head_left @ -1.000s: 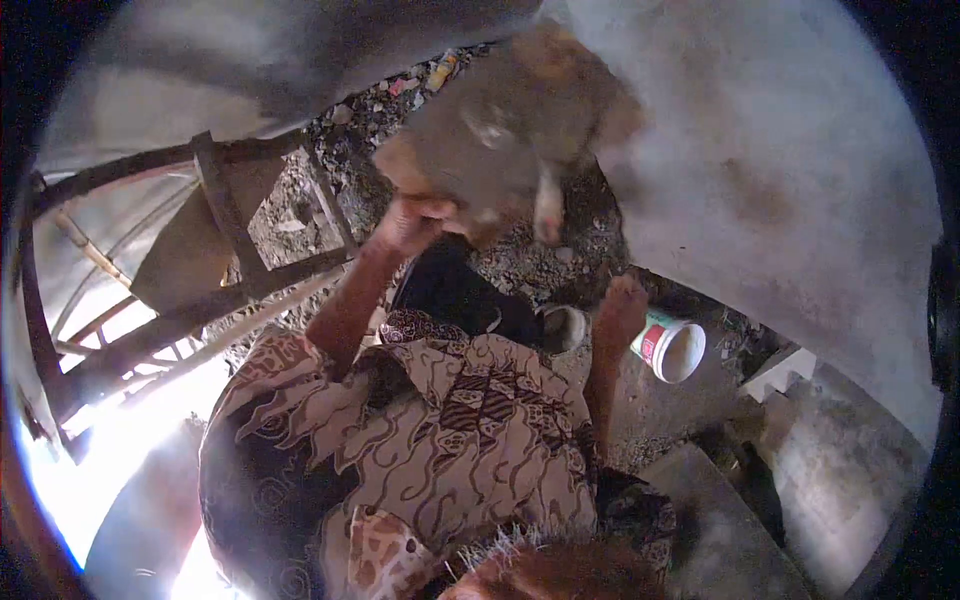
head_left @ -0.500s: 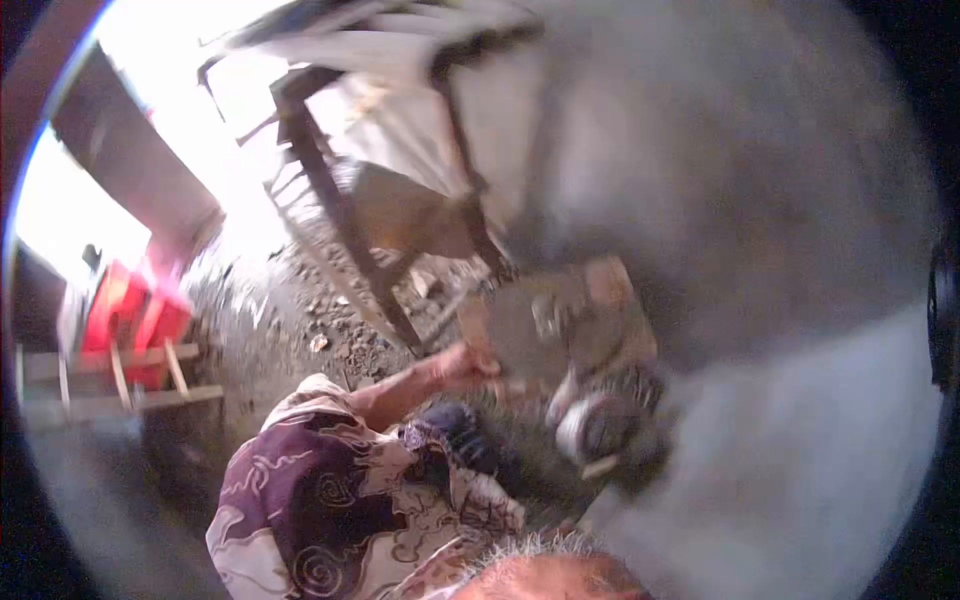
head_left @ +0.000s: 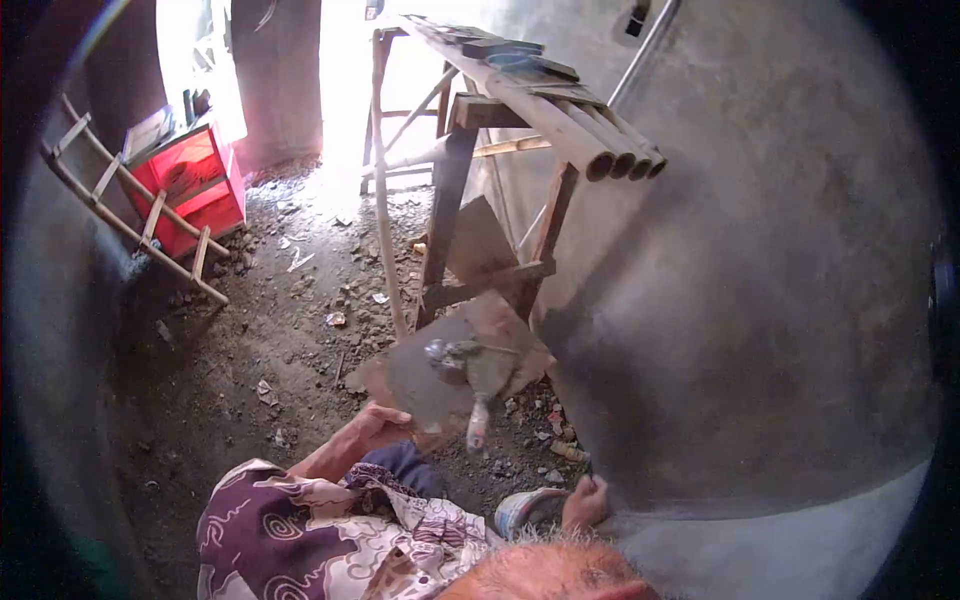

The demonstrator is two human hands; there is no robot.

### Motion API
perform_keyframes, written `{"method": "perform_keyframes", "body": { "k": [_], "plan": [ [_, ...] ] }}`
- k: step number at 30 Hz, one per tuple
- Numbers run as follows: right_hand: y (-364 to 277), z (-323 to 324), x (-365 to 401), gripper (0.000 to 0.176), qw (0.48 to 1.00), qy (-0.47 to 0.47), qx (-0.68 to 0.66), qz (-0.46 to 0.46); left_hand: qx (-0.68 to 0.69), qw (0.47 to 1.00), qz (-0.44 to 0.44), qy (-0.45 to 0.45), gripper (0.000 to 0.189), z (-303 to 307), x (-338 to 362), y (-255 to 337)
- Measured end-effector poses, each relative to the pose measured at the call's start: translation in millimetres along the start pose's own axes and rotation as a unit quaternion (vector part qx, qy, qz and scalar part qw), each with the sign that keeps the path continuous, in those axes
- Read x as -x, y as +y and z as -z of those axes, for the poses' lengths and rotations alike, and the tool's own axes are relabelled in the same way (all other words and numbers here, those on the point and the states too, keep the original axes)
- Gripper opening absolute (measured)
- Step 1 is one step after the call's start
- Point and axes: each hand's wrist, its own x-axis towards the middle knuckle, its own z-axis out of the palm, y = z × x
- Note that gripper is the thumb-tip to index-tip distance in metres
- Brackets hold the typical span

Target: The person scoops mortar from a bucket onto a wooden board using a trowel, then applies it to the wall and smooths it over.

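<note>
Left grip [head_left: 380, 424] is clamping board [head_left: 412, 372]; trowel [head_left: 490, 378] is lying rightward on it, handle pointing bodyward; right grip [head_left: 586, 502], cannot tell.

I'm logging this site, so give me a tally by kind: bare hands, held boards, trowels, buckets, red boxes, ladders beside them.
Hands: 2 (left hand, right hand)
Held board: 1
Trowel: 1
Bucket: 1
Red box: 1
Ladder: 1
Total: 7

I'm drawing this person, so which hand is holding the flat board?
The left hand: it grips the near edge of the board. The right hand is apart from the board, beside the pail.
</note>
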Motion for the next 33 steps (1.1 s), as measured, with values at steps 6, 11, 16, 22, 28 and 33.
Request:
{"method": "perform_keyframes", "body": {
  "k": [6, 11, 16, 22, 28, 33],
  "plan": [
    [-101, -49, -20, 0.032, 0.987, -0.119, -0.100, 0.049, 0.081, 0.993, -0.088, -0.008, 0.016, 94, 24, 21],
    [-187, -69, -35, 0.032, 0.972, -0.118, -0.129, 0.158, 0.082, 0.975, -0.201, 0.050, 0.016, 104, 56, 61],
    [-299, -94, -50, 0.030, 0.929, -0.069, -0.120, 0.342, 0.146, 0.956, -0.252, 0.042, 0.038, 185, 67, 111],
    [-435, -109, -85, 0.027, 0.891, 0.059, -0.037, 0.448, 0.109, 0.936, -0.322, 0.088, 0.022, 220, 96, 204],
    [-540, -97, -111, 0.027, 0.892, 0.099, -0.012, 0.440, 0.157, 0.905, -0.386, 0.090, 0.015, 301, 119, 243],
    [-588, -101, -118, 0.024, 0.870, 0.163, 0.025, 0.464, 0.212, 0.884, -0.394, 0.136, 0.021, 346, 144, 226]
  ]
}}
